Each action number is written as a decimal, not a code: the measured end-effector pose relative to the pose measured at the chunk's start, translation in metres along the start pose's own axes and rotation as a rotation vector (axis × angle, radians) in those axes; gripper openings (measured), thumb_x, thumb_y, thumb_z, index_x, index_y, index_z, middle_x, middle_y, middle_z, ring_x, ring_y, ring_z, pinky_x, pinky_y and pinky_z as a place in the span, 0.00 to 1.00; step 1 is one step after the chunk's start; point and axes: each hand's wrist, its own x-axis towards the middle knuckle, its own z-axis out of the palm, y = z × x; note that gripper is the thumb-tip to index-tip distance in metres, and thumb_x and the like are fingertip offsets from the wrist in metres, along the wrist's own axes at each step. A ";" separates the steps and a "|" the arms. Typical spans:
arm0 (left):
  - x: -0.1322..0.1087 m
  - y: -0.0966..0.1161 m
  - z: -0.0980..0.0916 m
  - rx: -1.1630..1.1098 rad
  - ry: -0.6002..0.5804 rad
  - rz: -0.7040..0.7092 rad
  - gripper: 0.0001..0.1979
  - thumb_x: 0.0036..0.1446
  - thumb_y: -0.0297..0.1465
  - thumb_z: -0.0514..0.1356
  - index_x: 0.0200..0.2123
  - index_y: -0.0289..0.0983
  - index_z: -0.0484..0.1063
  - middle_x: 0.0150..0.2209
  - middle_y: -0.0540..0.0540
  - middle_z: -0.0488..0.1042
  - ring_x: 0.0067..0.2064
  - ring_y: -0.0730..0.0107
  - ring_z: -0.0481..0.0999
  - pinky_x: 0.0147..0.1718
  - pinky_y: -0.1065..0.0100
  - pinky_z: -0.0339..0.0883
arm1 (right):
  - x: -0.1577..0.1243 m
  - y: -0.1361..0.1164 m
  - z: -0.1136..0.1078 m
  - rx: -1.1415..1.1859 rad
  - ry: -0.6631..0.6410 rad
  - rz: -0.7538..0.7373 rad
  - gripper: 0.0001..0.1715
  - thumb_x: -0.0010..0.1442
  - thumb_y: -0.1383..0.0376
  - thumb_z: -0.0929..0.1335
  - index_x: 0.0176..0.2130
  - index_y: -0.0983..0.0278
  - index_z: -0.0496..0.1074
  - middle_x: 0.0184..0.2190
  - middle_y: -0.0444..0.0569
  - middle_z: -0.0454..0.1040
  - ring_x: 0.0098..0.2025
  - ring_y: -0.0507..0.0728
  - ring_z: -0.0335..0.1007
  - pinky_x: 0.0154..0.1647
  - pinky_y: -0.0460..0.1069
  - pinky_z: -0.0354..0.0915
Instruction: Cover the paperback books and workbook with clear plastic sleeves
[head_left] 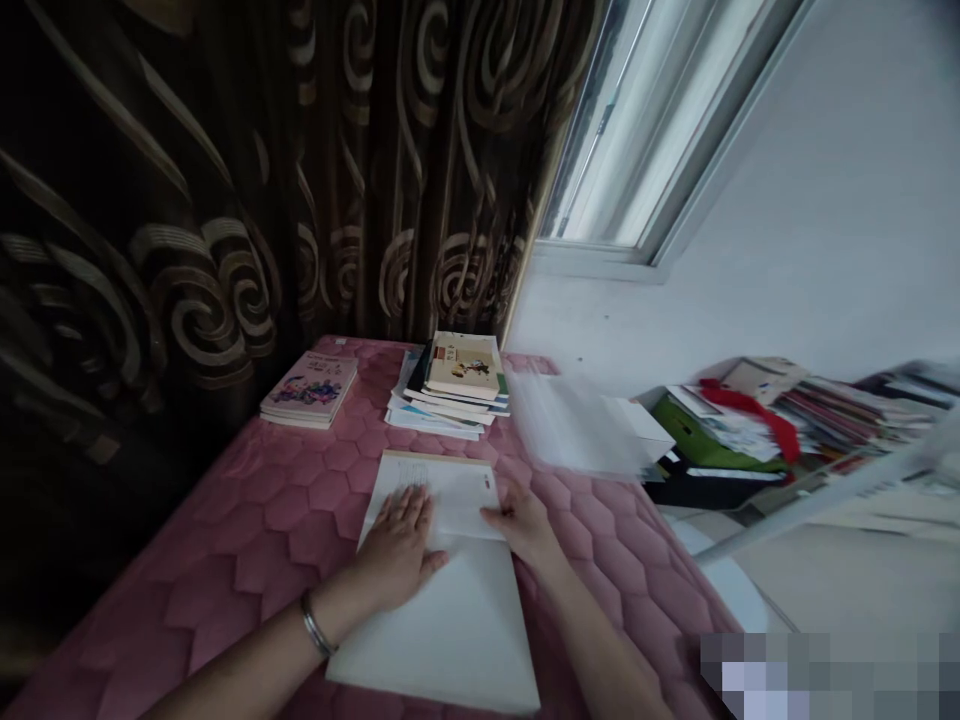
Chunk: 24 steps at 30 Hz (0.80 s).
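A large white sheet of paper (pixel 457 610) lies on the pink quilted surface (pixel 247 540) in front of me, with a white book (pixel 450 485) lying at its far end. My left hand (pixel 401 545) presses flat on the paper and the book's near part, fingers spread; a metal bangle is on that wrist. My right hand (pixel 525 520) rests at the book's right side, its fingers on the edge where the paper overlaps the book. Whether it pinches the paper is unclear.
A stack of books (pixel 454 385) stands beyond the white book, and a pink book (pixel 311 390) lies to its left. A blurred white sheet (pixel 577 425) lies right. A cluttered pile of books and papers (pixel 787 420) fills the right. Dark patterned curtains hang behind.
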 end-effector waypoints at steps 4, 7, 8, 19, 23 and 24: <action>0.002 0.003 -0.007 -0.026 -0.044 -0.025 0.36 0.63 0.49 0.42 0.66 0.31 0.48 0.68 0.34 0.43 0.68 0.51 0.43 0.64 0.50 0.43 | -0.009 -0.011 -0.003 -0.128 -0.053 -0.049 0.26 0.51 0.67 0.66 0.50 0.65 0.72 0.30 0.46 0.77 0.30 0.56 0.72 0.34 0.49 0.66; 0.005 0.006 -0.008 -0.025 -0.057 -0.060 0.36 0.62 0.48 0.43 0.66 0.30 0.49 0.68 0.34 0.43 0.68 0.50 0.42 0.64 0.49 0.42 | -0.020 -0.024 -0.002 -0.316 -0.090 -0.062 0.21 0.58 0.68 0.62 0.48 0.63 0.75 0.43 0.52 0.76 0.41 0.57 0.73 0.44 0.50 0.66; 0.005 0.007 -0.008 -0.025 -0.061 -0.072 0.37 0.62 0.48 0.43 0.66 0.29 0.49 0.68 0.33 0.43 0.68 0.49 0.42 0.64 0.49 0.42 | -0.024 -0.029 -0.001 -0.421 -0.072 -0.074 0.20 0.60 0.67 0.61 0.48 0.62 0.75 0.46 0.54 0.74 0.44 0.58 0.72 0.46 0.51 0.65; 0.006 0.003 -0.001 -0.043 -0.007 -0.049 0.30 0.63 0.36 0.42 0.65 0.27 0.51 0.67 0.35 0.45 0.68 0.55 0.44 0.65 0.53 0.42 | -0.051 -0.056 0.028 -0.678 -0.459 -0.387 0.36 0.68 0.51 0.48 0.65 0.69 0.52 0.67 0.55 0.48 0.69 0.61 0.39 0.67 0.60 0.42; -0.002 -0.010 -0.010 -0.071 -0.059 -0.086 0.32 0.64 0.39 0.41 0.64 0.23 0.51 0.67 0.33 0.44 0.68 0.58 0.44 0.65 0.59 0.43 | -0.050 -0.055 0.027 -0.721 -0.471 -0.356 0.40 0.68 0.50 0.47 0.65 0.76 0.50 0.67 0.60 0.42 0.69 0.62 0.37 0.67 0.58 0.40; -0.005 -0.015 -0.013 -0.075 -0.073 -0.113 0.33 0.64 0.40 0.40 0.64 0.23 0.51 0.67 0.33 0.43 0.68 0.58 0.44 0.65 0.59 0.43 | -0.050 -0.055 0.027 -0.725 -0.473 -0.347 0.40 0.68 0.50 0.47 0.65 0.76 0.50 0.67 0.60 0.42 0.69 0.62 0.37 0.68 0.58 0.40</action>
